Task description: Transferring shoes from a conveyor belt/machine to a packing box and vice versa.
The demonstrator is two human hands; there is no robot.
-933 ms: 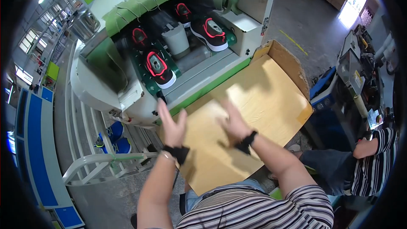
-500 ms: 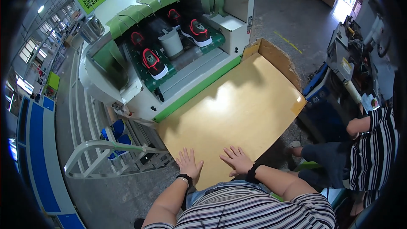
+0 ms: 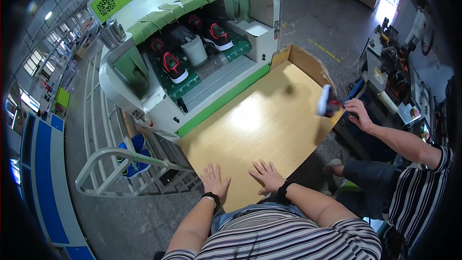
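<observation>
My left hand [image 3: 215,181] and my right hand [image 3: 267,177] rest flat on the near edge of a light wooden board [image 3: 250,125], fingers spread and holding nothing. Past the board, black shoes with red trim stand in the opening of a white and green machine [image 3: 192,98]; the nearest are a left shoe [image 3: 174,67] and a right shoe [image 3: 218,37], both on green belts. At the board's right edge, a blurred dark shoe with a white sole [image 3: 327,102] appears tipped, close to a co-worker's hand [image 3: 359,114].
A metal rack [image 3: 130,163] with blue shoes [image 3: 137,156] stands to the left. A cardboard edge [image 3: 310,65] lines the board's far right side. The co-worker in a striped shirt [image 3: 423,197] sits at right, near a cluttered bench [image 3: 380,79]. A metal pot [image 3: 112,33] sits beside the machine.
The co-worker's arm has reached toward the board, and a blurred shoe has appeared at its right edge. The shoes in the machine look slightly shifted with the view. My hands stay flat.
</observation>
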